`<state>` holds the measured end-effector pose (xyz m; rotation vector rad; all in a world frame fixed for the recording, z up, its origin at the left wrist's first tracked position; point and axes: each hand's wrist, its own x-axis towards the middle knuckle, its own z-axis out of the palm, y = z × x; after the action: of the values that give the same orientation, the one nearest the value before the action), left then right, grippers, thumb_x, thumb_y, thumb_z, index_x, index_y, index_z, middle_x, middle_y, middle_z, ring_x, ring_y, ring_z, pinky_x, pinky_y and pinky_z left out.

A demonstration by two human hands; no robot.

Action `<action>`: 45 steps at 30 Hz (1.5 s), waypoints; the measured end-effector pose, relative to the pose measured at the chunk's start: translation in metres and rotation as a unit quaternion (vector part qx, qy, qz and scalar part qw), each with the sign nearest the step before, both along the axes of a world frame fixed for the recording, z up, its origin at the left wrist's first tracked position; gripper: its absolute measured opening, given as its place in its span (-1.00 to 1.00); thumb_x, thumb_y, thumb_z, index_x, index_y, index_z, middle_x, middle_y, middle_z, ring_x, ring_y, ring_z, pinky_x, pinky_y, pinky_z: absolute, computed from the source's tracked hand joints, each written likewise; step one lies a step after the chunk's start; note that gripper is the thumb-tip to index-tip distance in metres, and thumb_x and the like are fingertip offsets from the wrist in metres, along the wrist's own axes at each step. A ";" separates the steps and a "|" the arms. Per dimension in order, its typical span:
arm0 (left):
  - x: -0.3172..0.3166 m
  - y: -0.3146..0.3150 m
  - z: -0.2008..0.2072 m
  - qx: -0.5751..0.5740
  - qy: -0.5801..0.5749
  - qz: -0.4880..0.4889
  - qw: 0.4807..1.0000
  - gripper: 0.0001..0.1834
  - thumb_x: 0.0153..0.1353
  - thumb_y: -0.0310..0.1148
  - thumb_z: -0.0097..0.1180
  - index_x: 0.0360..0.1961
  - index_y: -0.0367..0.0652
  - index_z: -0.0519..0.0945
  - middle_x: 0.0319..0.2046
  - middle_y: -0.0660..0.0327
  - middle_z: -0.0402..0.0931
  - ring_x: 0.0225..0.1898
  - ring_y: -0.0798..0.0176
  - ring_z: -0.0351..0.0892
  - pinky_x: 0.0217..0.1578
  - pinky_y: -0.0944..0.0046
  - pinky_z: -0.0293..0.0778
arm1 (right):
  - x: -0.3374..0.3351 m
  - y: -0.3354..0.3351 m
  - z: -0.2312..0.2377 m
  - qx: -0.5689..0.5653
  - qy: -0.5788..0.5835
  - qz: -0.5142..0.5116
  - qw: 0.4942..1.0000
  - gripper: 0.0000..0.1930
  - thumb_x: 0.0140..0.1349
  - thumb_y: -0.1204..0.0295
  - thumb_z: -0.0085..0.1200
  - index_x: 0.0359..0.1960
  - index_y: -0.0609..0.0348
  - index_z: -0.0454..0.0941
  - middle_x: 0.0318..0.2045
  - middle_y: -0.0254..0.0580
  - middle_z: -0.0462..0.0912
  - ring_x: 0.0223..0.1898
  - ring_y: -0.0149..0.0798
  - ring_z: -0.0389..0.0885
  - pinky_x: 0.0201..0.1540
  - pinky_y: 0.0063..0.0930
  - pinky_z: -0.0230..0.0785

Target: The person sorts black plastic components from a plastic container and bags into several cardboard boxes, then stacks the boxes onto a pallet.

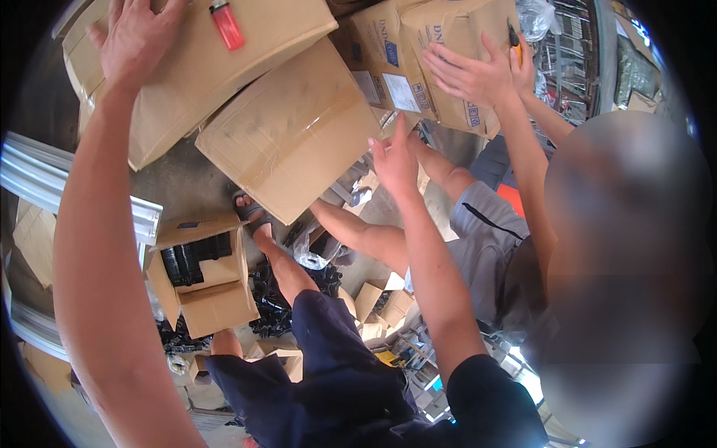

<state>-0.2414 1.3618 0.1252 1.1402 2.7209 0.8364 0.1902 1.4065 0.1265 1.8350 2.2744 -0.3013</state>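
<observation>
My left hand [140,37] lies spread and flat on top of a large brown cardboard box [194,82] at the upper left. A red lighter [227,27] rests on that box, to the right of the hand. Just below it in the picture is a second closed cardboard box [291,134] with a taped seam. Beside this box's right corner is my right hand [396,160], its index finger and thumb stretched out and nothing seen in it. Whether it touches the box I cannot tell.
At the right a co-worker's hand [474,72] is on a printed carton [441,45]; the other holds a yellow-and-black knife [514,43]. An open box [216,287] with black parts stands by my feet, near loose black parts [272,299]. White metal profiles [67,179] lie left.
</observation>
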 end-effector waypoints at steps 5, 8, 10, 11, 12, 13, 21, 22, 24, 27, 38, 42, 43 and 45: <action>0.011 -0.099 -0.049 0.126 -0.038 -0.139 0.982 -0.53 0.49 -0.15 0.02 0.34 -0.04 0.52 0.42 0.16 0.39 0.53 0.02 0.16 0.50 -0.16 -0.04 | 0.005 0.017 -0.009 -0.008 -0.099 0.065 0.993 -0.02 0.35 0.21 0.20 0.57 0.32 -0.21 -0.27 0.12 0.75 -0.25 0.26 0.72 0.00 0.00 0.54; 0.104 -0.237 -0.002 0.125 -0.076 -0.112 0.983 -0.63 0.43 -0.44 0.04 0.22 -0.22 0.61 0.31 -0.02 0.50 0.43 -0.13 0.34 0.42 -0.11 0.16 | -0.013 0.028 0.008 -0.005 -0.144 0.049 0.988 0.01 0.35 0.15 0.18 0.57 0.35 -0.26 -0.24 0.22 0.75 -0.21 0.25 0.74 -0.05 0.04 0.56; 0.156 -0.343 -0.007 0.041 -0.141 -0.094 0.985 -0.63 0.39 -0.46 0.05 0.19 -0.23 0.61 0.22 0.03 0.58 0.37 -0.15 0.40 0.37 -0.16 0.19 | -0.026 0.031 0.008 0.002 -0.145 0.054 0.988 0.02 0.36 0.11 0.16 0.57 0.36 -0.27 -0.22 0.26 0.74 -0.18 0.22 0.75 -0.10 0.05 0.57; 0.185 -0.389 -0.004 -0.033 -0.194 -0.086 0.977 -0.65 0.38 -0.44 0.07 0.16 -0.21 0.62 0.16 0.02 0.60 0.30 -0.16 0.45 0.34 -0.17 0.22 | -0.025 0.033 0.007 0.002 -0.155 0.058 0.986 0.02 0.36 0.10 0.15 0.57 0.35 -0.28 -0.23 0.25 0.75 -0.19 0.21 0.75 -0.11 0.04 0.58; 0.215 -0.446 -0.014 -0.093 -0.198 -0.078 0.973 -0.68 0.39 -0.40 0.09 0.11 -0.21 0.63 0.09 0.02 0.63 0.26 -0.16 0.47 0.33 -0.17 0.24 | -0.024 0.034 0.004 0.002 -0.163 0.063 0.985 0.02 0.37 0.09 0.14 0.57 0.35 -0.29 -0.23 0.24 0.75 -0.19 0.20 0.76 -0.12 0.04 0.58; 0.240 -0.481 -0.012 -0.162 -0.221 -0.064 0.960 -0.72 0.35 -0.36 0.12 0.01 -0.25 0.65 0.00 0.01 0.64 0.17 -0.16 0.52 0.28 -0.16 0.28 | -0.021 0.037 0.002 0.004 -0.175 0.067 0.982 0.02 0.37 0.08 0.13 0.57 0.34 -0.30 -0.23 0.22 0.75 -0.20 0.19 0.76 -0.13 0.03 0.58; 0.328 -0.580 -0.016 -0.442 -0.332 0.035 0.833 -0.77 0.26 -0.21 0.14 -0.28 -0.11 0.73 -0.17 0.11 0.70 0.01 -0.06 0.60 0.06 -0.09 0.43 | -0.022 0.039 -0.001 -0.013 -0.269 0.080 0.960 0.05 0.39 0.04 0.10 0.58 0.32 -0.38 -0.16 0.15 0.76 -0.15 0.10 0.77 -0.08 -0.03 0.59; 0.333 -0.580 -0.017 -0.448 -0.323 0.028 0.833 -0.76 0.25 -0.20 0.13 -0.30 -0.11 0.73 -0.18 0.13 0.70 0.02 -0.05 0.60 0.07 -0.08 0.43 | -0.023 0.038 -0.003 -0.010 -0.273 0.081 0.959 0.03 0.41 0.04 0.08 0.58 0.30 -0.37 -0.16 0.14 0.76 -0.15 0.07 0.77 -0.09 -0.03 0.58; 0.343 -0.585 -0.023 -0.459 -0.302 0.014 0.835 -0.73 0.24 -0.17 0.13 -0.34 -0.11 0.74 -0.18 0.15 0.71 0.03 -0.04 0.60 0.07 -0.05 0.44 | -0.020 0.037 -0.006 0.025 -0.286 0.099 0.953 -0.03 0.39 0.03 0.10 0.55 0.30 -0.23 -0.07 0.16 0.71 -0.05 0.09 0.71 0.01 -0.02 0.53; 0.353 -0.586 -0.026 -0.464 -0.314 0.022 0.828 -0.72 0.22 -0.17 0.12 -0.34 -0.12 0.74 -0.18 0.15 0.72 0.04 -0.02 0.60 0.09 -0.05 0.43 | -0.005 0.039 -0.008 0.042 -0.099 0.109 0.988 -0.15 0.36 0.01 0.14 0.46 0.32 0.06 0.10 0.21 0.60 0.14 0.14 0.58 0.19 -0.01 0.40; 0.373 -0.603 -0.033 -0.448 -0.313 0.058 0.836 -0.73 0.24 -0.19 0.13 -0.35 -0.14 0.75 -0.22 0.14 0.71 0.00 -0.03 0.60 0.03 -0.04 0.49 | -0.038 0.019 0.014 0.006 -0.184 0.064 0.981 -0.21 0.36 -0.01 0.13 0.43 0.32 0.24 0.33 0.28 0.42 0.38 0.15 0.40 0.41 -0.01 0.23; 0.371 -0.604 -0.027 -0.439 -0.334 0.066 0.831 -0.73 0.23 -0.19 0.15 -0.34 -0.14 0.75 -0.23 0.15 0.71 -0.01 -0.03 0.60 0.02 -0.06 0.49 | -0.031 0.040 0.000 0.012 -0.320 0.088 0.943 -0.03 0.38 -0.02 0.08 0.58 0.25 -0.18 0.15 0.20 0.63 0.19 0.10 0.62 0.24 -0.03 0.43; 0.372 -0.607 -0.028 -0.439 -0.339 0.066 0.830 -0.73 0.23 -0.19 0.15 -0.34 -0.14 0.74 -0.23 0.16 0.71 -0.01 -0.03 0.60 0.02 -0.06 0.49 | -0.025 0.043 0.000 0.018 -0.334 0.091 0.938 0.01 0.38 -0.03 0.08 0.59 0.24 -0.28 0.10 0.18 0.67 0.13 0.09 0.67 0.19 -0.04 0.47; 0.371 -0.606 -0.027 -0.436 -0.342 0.073 0.829 -0.74 0.22 -0.18 0.15 -0.34 -0.13 0.74 -0.23 0.16 0.71 -0.02 -0.03 0.60 0.02 -0.06 0.48 | -0.026 0.040 0.001 0.014 -0.356 0.094 0.930 0.05 0.38 -0.03 0.07 0.60 0.22 -0.35 0.06 0.16 0.71 0.08 0.09 0.71 0.14 -0.05 0.52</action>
<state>0.1296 0.7555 0.0979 0.3273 2.1218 -0.0746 0.1639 1.4465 0.1272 1.3928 1.8981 0.3763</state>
